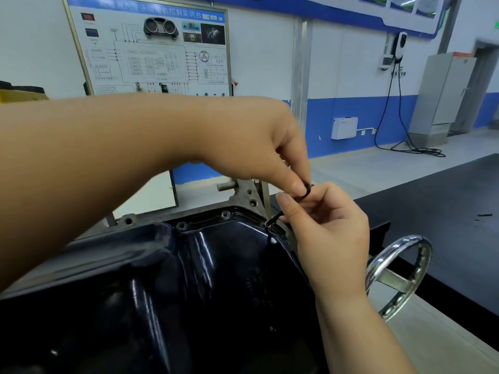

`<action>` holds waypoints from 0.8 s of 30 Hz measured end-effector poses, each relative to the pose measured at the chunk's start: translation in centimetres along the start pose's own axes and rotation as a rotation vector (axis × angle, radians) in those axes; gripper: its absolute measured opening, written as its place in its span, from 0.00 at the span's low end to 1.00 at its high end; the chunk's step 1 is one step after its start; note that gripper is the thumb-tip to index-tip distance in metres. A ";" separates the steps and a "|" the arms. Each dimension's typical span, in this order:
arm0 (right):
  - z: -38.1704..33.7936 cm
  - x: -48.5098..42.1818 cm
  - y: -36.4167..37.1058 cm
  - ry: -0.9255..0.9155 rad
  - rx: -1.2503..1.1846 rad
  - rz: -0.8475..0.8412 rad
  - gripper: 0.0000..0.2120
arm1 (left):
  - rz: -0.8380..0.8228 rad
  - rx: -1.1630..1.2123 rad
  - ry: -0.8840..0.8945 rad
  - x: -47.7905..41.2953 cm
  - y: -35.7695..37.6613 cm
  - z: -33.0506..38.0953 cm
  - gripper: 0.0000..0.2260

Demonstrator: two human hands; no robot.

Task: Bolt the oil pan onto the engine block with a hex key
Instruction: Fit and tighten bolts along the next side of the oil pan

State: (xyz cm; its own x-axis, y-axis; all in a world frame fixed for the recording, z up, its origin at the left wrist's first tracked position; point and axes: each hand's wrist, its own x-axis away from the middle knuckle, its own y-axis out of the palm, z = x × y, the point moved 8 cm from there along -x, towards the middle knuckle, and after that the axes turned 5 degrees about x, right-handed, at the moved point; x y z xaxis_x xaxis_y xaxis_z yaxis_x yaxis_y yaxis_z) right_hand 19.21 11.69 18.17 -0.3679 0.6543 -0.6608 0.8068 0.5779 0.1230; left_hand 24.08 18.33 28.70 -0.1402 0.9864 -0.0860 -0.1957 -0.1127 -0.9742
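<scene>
A glossy dark oil pan [189,279] fills the lower middle of the view, seated on the grey engine block flange [243,193]. A thin black hex key [274,219] stands tilted with its tip in a bolt at the pan's far right corner. My left hand [259,147] reaches across from the left and pinches the key's upper bend between thumb and fingers. From below, my right hand [324,220] holds the key's lower shaft with its fingertips. Two more bolts [225,214] sit in the pan's far rim.
A chrome handwheel [399,276] sticks out to the right of the pan. A black table [445,206] lies beyond it, with a small dark part [484,215] on it. A training board [151,49] stands behind the engine. Cables lie on the floor at the far right.
</scene>
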 end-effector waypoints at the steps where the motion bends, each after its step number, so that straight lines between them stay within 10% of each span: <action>1: 0.0 0.0 0.0 0.004 0.003 -0.003 0.10 | -0.008 0.104 -0.017 0.1 0.1 -0.5 0.06; 5: -0.4 0.1 -0.1 0.000 -0.011 0.033 0.10 | -0.041 0.475 -0.074 -0.2 1.7 -1.9 0.11; 24: -1.8 0.9 -1.0 -0.087 0.082 0.154 0.26 | -0.105 0.814 -0.120 -1.5 4.8 -2.9 0.20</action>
State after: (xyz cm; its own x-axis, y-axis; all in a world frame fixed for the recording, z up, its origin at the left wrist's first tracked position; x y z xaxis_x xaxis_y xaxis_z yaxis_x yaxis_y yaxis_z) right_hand 17.21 12.56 18.82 -0.1989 0.6850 -0.7009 0.8867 0.4303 0.1689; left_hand 26.21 16.71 23.55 -0.1759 0.9823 0.0651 -0.8487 -0.1178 -0.5157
